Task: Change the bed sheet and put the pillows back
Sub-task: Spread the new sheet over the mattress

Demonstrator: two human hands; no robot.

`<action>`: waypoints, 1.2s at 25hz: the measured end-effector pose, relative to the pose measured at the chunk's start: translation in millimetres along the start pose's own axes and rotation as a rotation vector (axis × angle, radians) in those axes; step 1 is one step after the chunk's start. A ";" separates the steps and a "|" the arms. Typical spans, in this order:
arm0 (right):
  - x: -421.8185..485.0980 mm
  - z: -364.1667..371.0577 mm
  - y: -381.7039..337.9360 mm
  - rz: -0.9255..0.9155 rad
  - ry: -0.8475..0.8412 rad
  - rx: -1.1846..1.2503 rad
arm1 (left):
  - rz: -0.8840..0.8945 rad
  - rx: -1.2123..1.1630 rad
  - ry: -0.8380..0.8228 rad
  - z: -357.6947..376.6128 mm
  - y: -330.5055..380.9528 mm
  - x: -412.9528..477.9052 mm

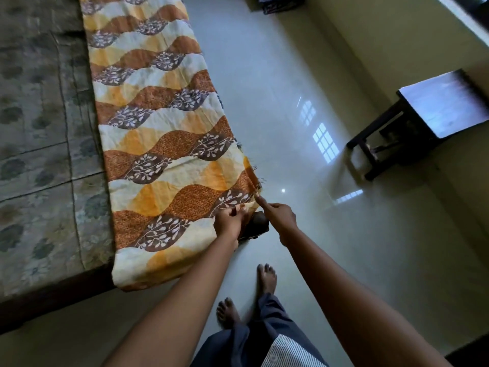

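A folded bed sheet (158, 144) with orange, brown and cream waves and leaf prints lies as a long strip along the right edge of the bare grey floral mattress (39, 128). Its right side hangs over the bed edge. My left hand (229, 221) is shut on the sheet's near right edge. My right hand (277, 217) pinches the same edge a little farther along, index finger stretched to the hem. No pillows are in view.
A dark wooden bed frame (53, 300) runs under the mattress at the near left. Glossy pale floor tiles (304, 168) stretch to the right. A dark small table (423, 120) stands by the right wall. My bare feet (266, 278) stand beside the bed.
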State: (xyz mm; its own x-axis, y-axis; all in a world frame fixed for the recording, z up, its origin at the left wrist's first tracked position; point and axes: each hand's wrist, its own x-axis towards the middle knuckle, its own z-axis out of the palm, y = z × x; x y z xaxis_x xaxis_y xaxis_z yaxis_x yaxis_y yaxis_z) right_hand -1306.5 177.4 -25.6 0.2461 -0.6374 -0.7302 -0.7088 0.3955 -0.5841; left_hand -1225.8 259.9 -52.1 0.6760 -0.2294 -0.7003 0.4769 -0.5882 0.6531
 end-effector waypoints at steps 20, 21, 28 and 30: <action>7.9 -73.2 12.3 -0.260 0.039 -0.320 | 0.119 -0.670 -0.013 -36.1 31.2 -93.3; 2.6 -72.3 13.0 -0.333 0.057 -0.402 | 0.124 -0.639 -0.017 -33.6 29.3 -94.9; -30.3 -46.6 -55.8 -0.428 -0.216 -0.282 | 0.345 0.086 -0.056 -22.5 36.8 -93.9; -20.5 -31.4 -71.2 -0.419 -0.126 -0.417 | 0.452 0.292 -0.134 -24.2 48.0 -93.6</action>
State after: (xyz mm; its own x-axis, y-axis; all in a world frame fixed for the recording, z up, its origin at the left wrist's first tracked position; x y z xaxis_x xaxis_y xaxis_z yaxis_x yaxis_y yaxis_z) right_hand -1281.8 141.5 42.1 0.6189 -0.5893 -0.5193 -0.7276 -0.1810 -0.6617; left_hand -1252.6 272.0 51.8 0.6908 -0.5942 -0.4121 -0.0325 -0.5948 0.8032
